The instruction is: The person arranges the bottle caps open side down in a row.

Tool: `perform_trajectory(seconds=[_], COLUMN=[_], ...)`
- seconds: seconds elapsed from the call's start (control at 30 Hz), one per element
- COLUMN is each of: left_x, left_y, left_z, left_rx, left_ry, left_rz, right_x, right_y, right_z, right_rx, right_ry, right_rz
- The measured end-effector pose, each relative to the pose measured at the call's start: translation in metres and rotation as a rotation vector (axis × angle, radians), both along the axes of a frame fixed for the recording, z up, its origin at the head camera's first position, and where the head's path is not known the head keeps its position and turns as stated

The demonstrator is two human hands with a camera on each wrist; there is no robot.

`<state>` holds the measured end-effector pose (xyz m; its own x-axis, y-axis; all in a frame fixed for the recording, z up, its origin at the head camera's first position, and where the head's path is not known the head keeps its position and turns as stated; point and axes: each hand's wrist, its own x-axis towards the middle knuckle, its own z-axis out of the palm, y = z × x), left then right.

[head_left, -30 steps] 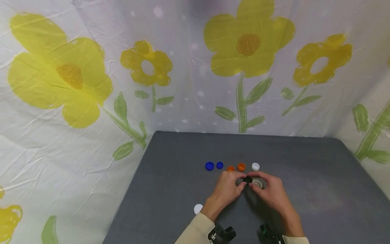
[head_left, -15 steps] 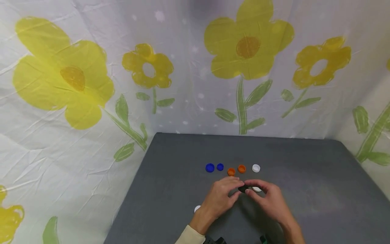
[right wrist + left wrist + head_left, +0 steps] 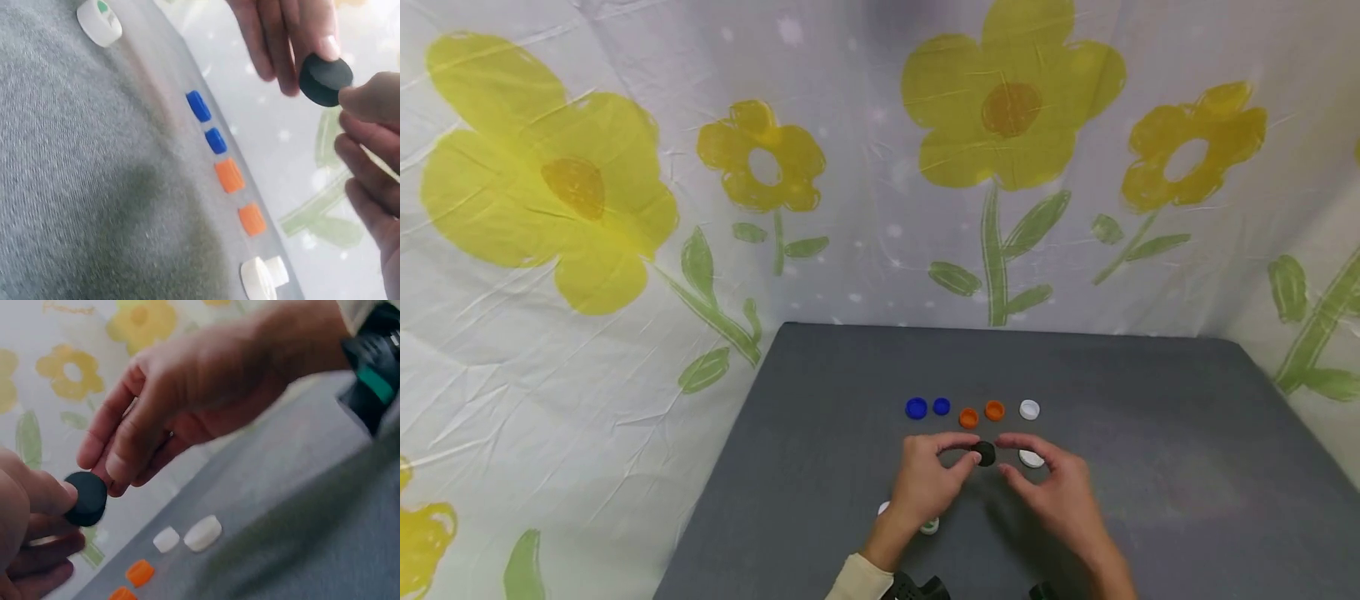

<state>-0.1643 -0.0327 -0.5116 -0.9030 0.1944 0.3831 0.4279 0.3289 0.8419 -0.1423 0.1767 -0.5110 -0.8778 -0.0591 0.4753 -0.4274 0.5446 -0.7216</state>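
Black bottle cap (image 3: 984,453) sits raised between the two hands, above the gray tabletop (image 3: 820,375), pinched at its left edge by the thumb and forefinger of the left hand (image 3: 925,477). Half a second ago, fingertips of both hands met around it; now it lies a little farther to the left, its round face turned more toward the head camera, and the thumb and forefinger of the right hand (image 3: 1063,492) stand spread just beside it. In the head view a narrow gap shows on that side, while in the right wrist view the right thumb overlaps the rim, so I cannot tell whether some light contact remains. My judgement is that the hold has passed mostly to the left hand, leaving the right one largely free of the cap's weight. Beyond the hands, the row has not shifted: a larger blue cap (image 3: 916,408), a smaller blue cap (image 3: 942,407), a nearer orange cap (image 3: 968,418), a farther orange cap (image 3: 995,410) and a small white cap (image 3: 1029,410). A wider white cap (image 3: 1032,459) is partly hidden behind the right fingers. Beside the left wrist, a green-marked white cap (image 3: 929,527) has come into sight.
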Motion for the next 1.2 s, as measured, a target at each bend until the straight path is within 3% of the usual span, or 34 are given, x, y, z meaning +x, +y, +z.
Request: perform_trajectory(seconds=[0.17,0.27,0.37,0.5,0.67,0.77,0.93,1.2], left_x=[0.001,0.001,0.001,0.002,0.005,0.006,0.007,0.013], left_y=[-0.002,-0.004,-0.006,-0.010,-0.016,-0.019,-0.024,-0.034], left_z=[0.000,-0.001,-0.001,-0.001,0.000,0.001,0.003,-0.009], left_rx=[0.179,0.211,0.198,0.148,0.022,-0.046,-0.132,-0.414], left_ry=[-0.234,-0.303,-0.327,-0.278,-0.064,0.020,0.032,0.100], left_rz=[-0.014,-0.026,-0.041,-0.069,-0.118,-0.164,-0.214,-0.252], right_x=[0.002,0.002,0.003,0.005,0.007,0.009,0.013,0.018], right_y=[-0.007,-0.010,-0.010,-0.010,-0.009,-0.010,-0.010,-0.013], right_z=[0.001,-0.002,-0.004,-0.006,-0.005,-0.004,-0.008,-0.023], right_rx=[0.006,0.012,0.019,0.019,0.004,0.006,0.037,0.153], right_ry=[0.131,0.157,0.150,0.130,0.116,0.098,0.048,-0.024], right_rz=[0.028,0.051,0.061,0.061,0.056,0.051,0.074,0.176])
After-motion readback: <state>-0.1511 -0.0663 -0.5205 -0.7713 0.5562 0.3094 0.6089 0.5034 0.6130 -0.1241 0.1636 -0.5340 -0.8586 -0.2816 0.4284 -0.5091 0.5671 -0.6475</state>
